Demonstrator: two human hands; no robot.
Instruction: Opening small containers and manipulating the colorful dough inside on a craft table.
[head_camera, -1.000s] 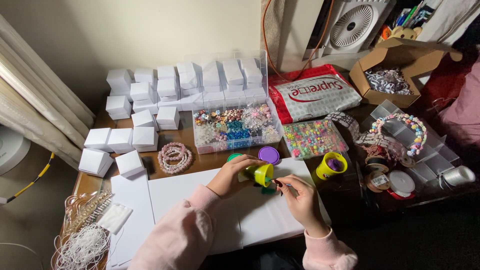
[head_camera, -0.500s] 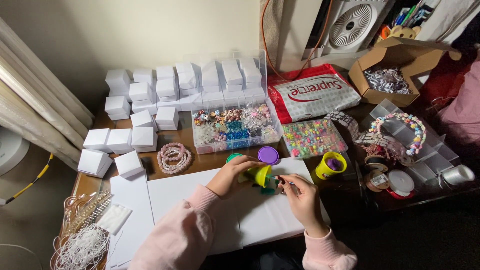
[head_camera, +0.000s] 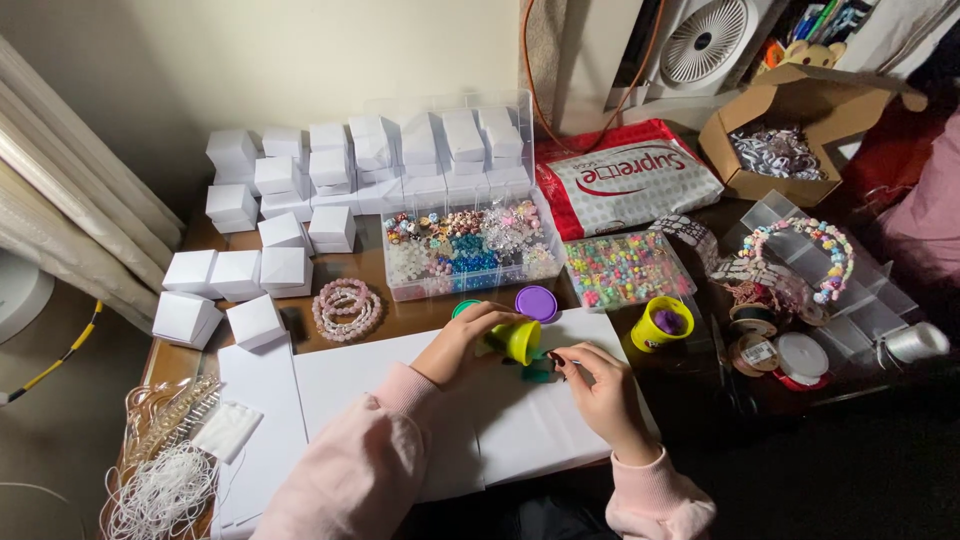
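Head view, hidden: my left hand (head_camera: 468, 338) covers part of the small yellow tub (head_camera: 521, 341), and whatever sits at my right fingertips is too small and dark to name.
Head view, cut off: both pink sleeves (head_camera: 350, 470) run out of the bottom edge.
Left hand: fingers curled around the yellow tub, holding it on the white paper sheet (head_camera: 400, 390).
Right hand (head_camera: 598, 385): thumb and forefinger pinched together just beside the tub's mouth; I cannot tell what they grip.
Tub's axis: it lies tipped on its side, long axis roughly left to right, open mouth toward my right hand.
Tub's place: near the paper's far edge, just below the purple lid (head_camera: 536, 303) and the clear bead organiser (head_camera: 470, 250).
Open room: bare paper lies toward me; the second yellow tub (head_camera: 662, 324) stands to the right, white boxes (head_camera: 270, 250) crowd the far left.
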